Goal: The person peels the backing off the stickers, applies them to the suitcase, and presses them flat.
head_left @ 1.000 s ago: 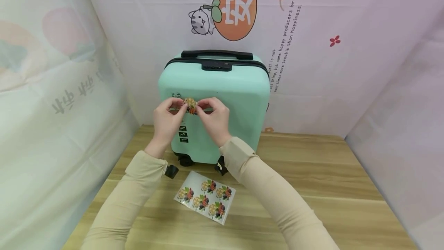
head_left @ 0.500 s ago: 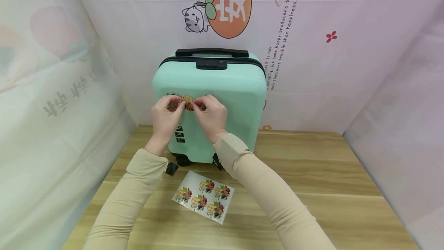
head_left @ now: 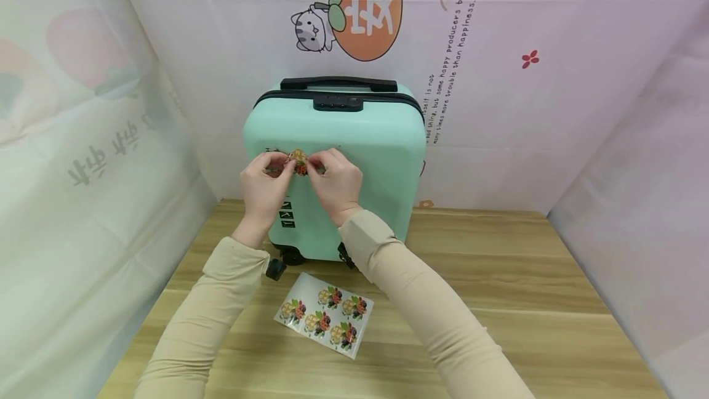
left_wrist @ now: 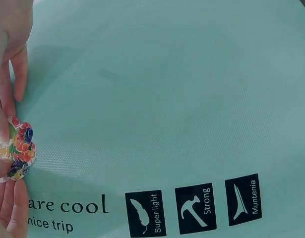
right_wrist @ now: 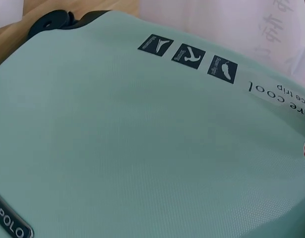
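Fruit sticker (head_left: 299, 161) held at the left part of the near face of a mint suitcase (head_left: 372, 143), the left hand (head_left: 263, 183) pinching its left edge and the right hand (head_left: 336, 183) its right; contact with the shell cannot be judged. Nearer, on the wooden table (head_left: 476, 270), lies a sheet (head_left: 302, 287) bearing five similar stickers (head_left: 317, 323).

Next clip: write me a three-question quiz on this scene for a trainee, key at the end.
1. How many stickers show on the sheet?
2. True or false: the left hand and right hand both pinch the raised sticker.
3. Fill in: of the three black icons in a row on the suitcase, the middle one shows a ____.

Key: 1. Five. 2. True. 3. Hammer.
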Demonstrator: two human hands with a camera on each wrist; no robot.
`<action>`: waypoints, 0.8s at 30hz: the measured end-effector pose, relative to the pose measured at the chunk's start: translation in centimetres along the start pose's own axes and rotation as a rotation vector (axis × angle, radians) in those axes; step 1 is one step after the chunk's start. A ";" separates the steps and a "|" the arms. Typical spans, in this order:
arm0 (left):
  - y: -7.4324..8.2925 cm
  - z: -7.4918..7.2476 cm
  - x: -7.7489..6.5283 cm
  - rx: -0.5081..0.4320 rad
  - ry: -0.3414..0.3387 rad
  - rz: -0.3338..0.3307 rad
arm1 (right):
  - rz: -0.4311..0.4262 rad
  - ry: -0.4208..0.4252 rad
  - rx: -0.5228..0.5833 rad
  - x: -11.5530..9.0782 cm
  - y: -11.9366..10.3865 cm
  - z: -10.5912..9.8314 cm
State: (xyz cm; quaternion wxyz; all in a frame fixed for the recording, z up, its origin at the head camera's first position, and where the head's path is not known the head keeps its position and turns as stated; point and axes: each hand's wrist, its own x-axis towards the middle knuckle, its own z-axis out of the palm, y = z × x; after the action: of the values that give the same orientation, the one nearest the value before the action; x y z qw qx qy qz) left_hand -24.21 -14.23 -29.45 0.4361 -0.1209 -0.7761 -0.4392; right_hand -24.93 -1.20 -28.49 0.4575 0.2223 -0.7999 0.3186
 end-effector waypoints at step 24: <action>0.5 -0.3 0.2 0.040 -0.029 -0.038 | -0.218 0.053 -0.196 0.3 0.3 -0.1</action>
State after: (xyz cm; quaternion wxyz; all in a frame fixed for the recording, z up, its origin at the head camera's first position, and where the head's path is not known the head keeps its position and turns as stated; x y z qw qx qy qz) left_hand -23.85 -14.22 -28.92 0.4185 -0.1037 -0.7932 -0.4300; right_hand -25.19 -0.93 -28.23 0.5298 0.2539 -0.7858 0.1932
